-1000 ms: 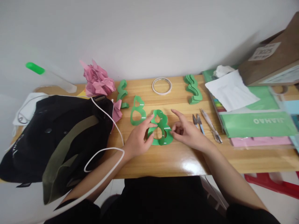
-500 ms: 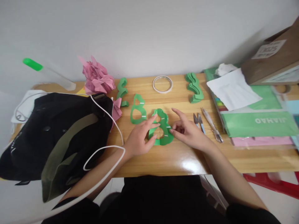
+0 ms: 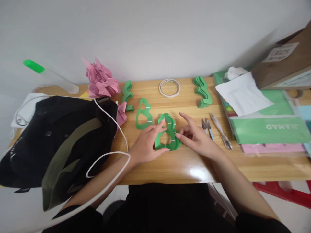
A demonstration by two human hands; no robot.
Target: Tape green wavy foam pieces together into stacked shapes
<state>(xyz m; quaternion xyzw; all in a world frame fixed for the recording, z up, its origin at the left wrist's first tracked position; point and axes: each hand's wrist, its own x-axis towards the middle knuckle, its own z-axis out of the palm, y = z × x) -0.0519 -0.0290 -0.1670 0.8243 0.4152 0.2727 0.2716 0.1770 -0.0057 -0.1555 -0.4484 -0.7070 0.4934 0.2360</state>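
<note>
A green paper cutout (image 3: 173,127) shaped like a figure eight lies on the table in front of me, apparently in more than one layer, with small white strips on it. My left hand (image 3: 148,142) rests on its left side, fingers spread, with the thumb along the front edge. At the right edge, my right hand (image 3: 195,136) touches the paper with the thumb; the index finger points outward and the other fingers curl loosely. A similar flat green cutout (image 3: 137,121) with white strips lies just left and behind.
Behind are a roll of tape (image 3: 179,88) and stacked wavy green pieces (image 3: 204,92). Snips (image 3: 209,127) and a pen (image 3: 220,129) lie to the right, near a green paper pack (image 3: 262,129). A black bag (image 3: 73,139), white cable (image 3: 111,108) and pink folded paper (image 3: 99,77) occupy the left.
My left thumb has stretched to the right along the cutout's front edge. The right hand and the cutout have hardly moved.
</note>
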